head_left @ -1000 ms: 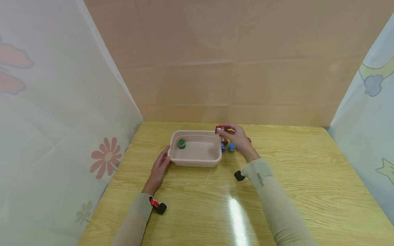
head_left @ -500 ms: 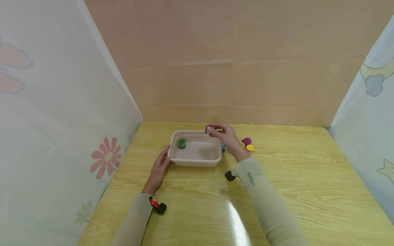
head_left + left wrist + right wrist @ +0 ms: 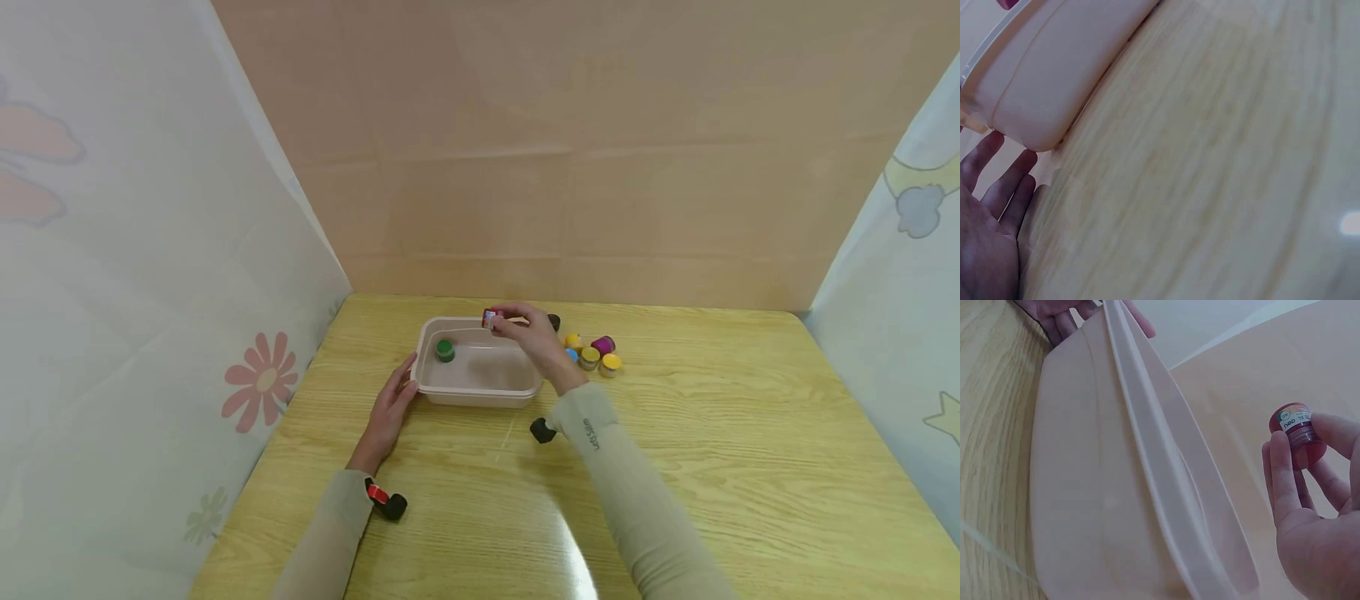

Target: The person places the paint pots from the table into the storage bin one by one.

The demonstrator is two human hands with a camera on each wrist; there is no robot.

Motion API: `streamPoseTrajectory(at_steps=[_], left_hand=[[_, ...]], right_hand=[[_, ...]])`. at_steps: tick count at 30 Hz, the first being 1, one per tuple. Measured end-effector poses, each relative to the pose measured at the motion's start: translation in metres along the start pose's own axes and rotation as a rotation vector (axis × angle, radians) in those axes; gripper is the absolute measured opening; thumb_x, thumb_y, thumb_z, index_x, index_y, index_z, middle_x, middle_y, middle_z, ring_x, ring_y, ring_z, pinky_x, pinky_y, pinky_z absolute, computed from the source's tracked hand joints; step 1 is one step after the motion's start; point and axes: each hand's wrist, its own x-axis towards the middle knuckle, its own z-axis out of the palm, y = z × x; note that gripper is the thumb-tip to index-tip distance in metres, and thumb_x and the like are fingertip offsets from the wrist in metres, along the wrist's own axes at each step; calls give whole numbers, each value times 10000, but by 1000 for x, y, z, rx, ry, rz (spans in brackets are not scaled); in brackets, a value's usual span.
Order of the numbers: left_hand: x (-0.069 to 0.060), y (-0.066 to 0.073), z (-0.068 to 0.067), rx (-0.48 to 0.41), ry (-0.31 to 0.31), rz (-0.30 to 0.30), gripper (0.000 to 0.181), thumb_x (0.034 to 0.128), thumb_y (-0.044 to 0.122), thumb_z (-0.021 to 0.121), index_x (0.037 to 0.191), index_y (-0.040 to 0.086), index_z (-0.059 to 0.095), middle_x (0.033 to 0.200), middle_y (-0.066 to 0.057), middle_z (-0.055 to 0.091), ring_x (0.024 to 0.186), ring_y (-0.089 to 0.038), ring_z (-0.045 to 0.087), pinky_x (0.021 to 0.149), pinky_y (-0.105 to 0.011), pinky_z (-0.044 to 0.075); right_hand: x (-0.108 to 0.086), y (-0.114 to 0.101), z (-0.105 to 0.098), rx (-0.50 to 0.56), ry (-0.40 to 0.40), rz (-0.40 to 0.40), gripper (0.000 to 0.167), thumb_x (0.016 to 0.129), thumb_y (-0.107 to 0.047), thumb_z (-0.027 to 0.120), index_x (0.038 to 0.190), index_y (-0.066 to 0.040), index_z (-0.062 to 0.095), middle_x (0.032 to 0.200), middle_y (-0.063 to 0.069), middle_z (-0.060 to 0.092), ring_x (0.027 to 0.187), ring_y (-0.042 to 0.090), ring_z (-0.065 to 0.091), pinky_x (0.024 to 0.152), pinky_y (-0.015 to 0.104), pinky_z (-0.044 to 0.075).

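Observation:
A small red jar (image 3: 1299, 434) with a printed label is pinched between the thumb and fingers of my right hand (image 3: 528, 337). Hand and jar are above the back part of a pale pink plastic box (image 3: 480, 392). Inside the box, toward its left end, a green-topped jar (image 3: 446, 351) sits on the bottom. My left hand (image 3: 388, 412) touches the box's left end, its fingers fairly straight against the outside in the left wrist view, where the fingers (image 3: 1013, 178) show at the box's corner.
Right of the box several small jars stand or lie together, among them a purple jar (image 3: 603, 346), a yellow-topped jar (image 3: 611, 365) and a dark jar (image 3: 554, 322). My right forearm partly hides this group. A brown-covered wall (image 3: 570, 167) rises behind the wooden table (image 3: 720, 433).
My right hand has moved left with the red jar, from the box's back right corner to over its back part. More jars on the right now show. The left hand keeps its place.

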Motion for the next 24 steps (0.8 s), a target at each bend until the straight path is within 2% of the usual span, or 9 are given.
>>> streamPoseTrajectory(at_steps=[4, 7, 8, 11, 14, 15, 19, 21, 24], left_hand=[[0, -1, -1, 17, 11, 10, 514, 1110, 357, 482, 1610, 361, 361, 1614, -53, 441, 1453, -282, 457, 1064, -139, 401], [0, 0, -1, 12, 10, 10, 513, 1110, 354, 484, 1608, 364, 363, 1619, -56, 433, 1458, -294, 453, 1055, -128, 398], [-2, 4, -1, 9, 6, 2, 518, 1111, 340, 484, 1613, 348, 359, 1621, -72, 430, 1459, -308, 452, 1053, -127, 399], [-1, 5, -1, 3, -2, -12, 534, 1116, 309, 477, 1630, 312, 333, 1629, -92, 416, 1455, -321, 454, 1054, -133, 397], [-1, 5, -1, 13, -2, -23, 534, 1117, 318, 473, 1631, 322, 327, 1623, -91, 425, 1446, -317, 466, 1121, -239, 400], [1, 1, -1, 16, 1, -18, 530, 1116, 332, 471, 1627, 340, 329, 1621, -82, 428, 1445, -308, 469, 1145, -289, 394], [0, 0, 0, 23, 12, -12, 506, 1105, 382, 487, 1597, 394, 369, 1594, -64, 461, 1436, -291, 484, 1191, -488, 357], [0, 0, 1, 25, 17, -9, 507, 1100, 391, 497, 1593, 393, 379, 1589, -59, 466, 1429, -290, 492, 1189, -500, 362], [0, 0, 1, 32, 19, -5, 514, 1098, 397, 501, 1596, 380, 378, 1581, -65, 473, 1414, -294, 507, 1178, -476, 381]], right_hand=[[5, 3, 10, 20, -8, 24, 367, 1021, -145, 668, 1361, -10, 635, 1244, 119, 585, 1011, 170, 694, 1010, 356, 562], [9, 8, 19, 44, -11, 32, 361, 1017, -133, 672, 1354, -7, 637, 1248, 132, 599, 1007, 168, 689, 1034, 393, 552], [10, 10, 22, 49, -11, 28, 355, 1015, -123, 674, 1346, 1, 640, 1238, 137, 603, 1004, 171, 688, 1042, 414, 546], [13, 15, 30, 30, -10, 32, 338, 1012, -127, 680, 1329, -13, 653, 1219, 132, 621, 1001, 166, 686, 1032, 415, 553], [14, 18, 36, 29, -32, 42, 335, 1014, -123, 676, 1327, -6, 649, 1216, 136, 624, 1051, 235, 687, 1047, 439, 542], [14, 19, 38, 29, -45, 50, 338, 1017, -124, 672, 1332, -5, 642, 1225, 143, 623, 1082, 278, 687, 1065, 457, 528], [14, 22, 41, 26, -109, 91, 342, 1036, -151, 647, 1341, 0, 613, 1266, 170, 628, 1231, 421, 633, 1152, 578, 415], [14, 25, 43, -31, -122, 102, 335, 1041, -185, 645, 1335, -26, 625, 1274, 163, 655, 1242, 408, 640, 1148, 559, 427], [15, 30, 46, -151, -132, 95, 309, 1036, -212, 655, 1305, -61, 664, 1252, 140, 689, 1177, 335, 683, 1098, 496, 493]])
